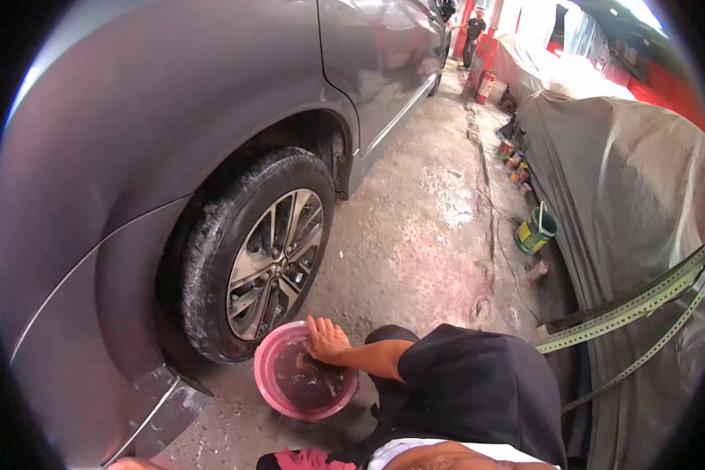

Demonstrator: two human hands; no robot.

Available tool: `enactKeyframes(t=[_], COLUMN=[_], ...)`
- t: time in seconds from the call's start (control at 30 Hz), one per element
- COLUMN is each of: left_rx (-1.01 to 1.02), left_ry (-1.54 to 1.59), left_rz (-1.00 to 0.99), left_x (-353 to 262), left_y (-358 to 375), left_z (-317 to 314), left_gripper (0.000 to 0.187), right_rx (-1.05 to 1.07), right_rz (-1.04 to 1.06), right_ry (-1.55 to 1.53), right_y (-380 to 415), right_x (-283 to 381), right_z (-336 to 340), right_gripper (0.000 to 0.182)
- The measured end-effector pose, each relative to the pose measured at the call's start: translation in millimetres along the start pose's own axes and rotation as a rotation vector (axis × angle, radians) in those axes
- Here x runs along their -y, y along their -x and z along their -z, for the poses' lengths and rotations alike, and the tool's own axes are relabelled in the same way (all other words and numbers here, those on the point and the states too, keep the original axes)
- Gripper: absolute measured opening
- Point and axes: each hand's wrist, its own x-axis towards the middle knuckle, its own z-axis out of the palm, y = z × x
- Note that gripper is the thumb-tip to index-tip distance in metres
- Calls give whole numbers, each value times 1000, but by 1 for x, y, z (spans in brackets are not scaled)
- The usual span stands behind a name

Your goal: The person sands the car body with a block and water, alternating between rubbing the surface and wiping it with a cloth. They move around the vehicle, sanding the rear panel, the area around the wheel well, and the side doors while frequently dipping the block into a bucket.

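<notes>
A pink plastic basin (262, 372) holding dark, murky water stands on the floor beside the car's rear wheel (278, 262). My right hand (327, 342) is closed over the basin's far right rim, its forearm reaching in from the right. Brownish bits show in the water just below that hand. Only a sliver of my left hand (133, 464) appears at the bottom left edge, close to the car's lower bodywork; its fingers are hidden. The grey car (133, 94) fills the left side, with wet-looking patches on its tyre.
Pink and black cloth (309, 460) lies at the bottom. A green bucket (536, 229), several cans and a red fire extinguisher (485, 87) line the right side by a grey cover (603, 157). Perforated metal strips (627, 305) jut in. A person (473, 35) stands far back.
</notes>
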Motion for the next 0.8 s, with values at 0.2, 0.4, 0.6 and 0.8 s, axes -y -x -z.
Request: enactKeyframes(t=[0.2, 0.4, 0.6, 0.8], left_rx=[753, 252, 471, 516], left_ry=[-51, -47, 448, 415], left_rz=[733, 332, 563, 859], left_x=[-77, -66, -127, 31], left_y=[11, 38, 65, 19], left_z=[10, -25, 53, -32], left_gripper=[45, 24, 65, 64], right_rx=[1, -54, 15, 36], right_rz=[-8, -20, -8, 27], right_ry=[19, 55, 106, 158], right_y=[1, 1, 1, -13], right_x=[4, 1, 15, 8], right_z=[1, -8, 3, -39], right_gripper=[69, 70, 53, 80])
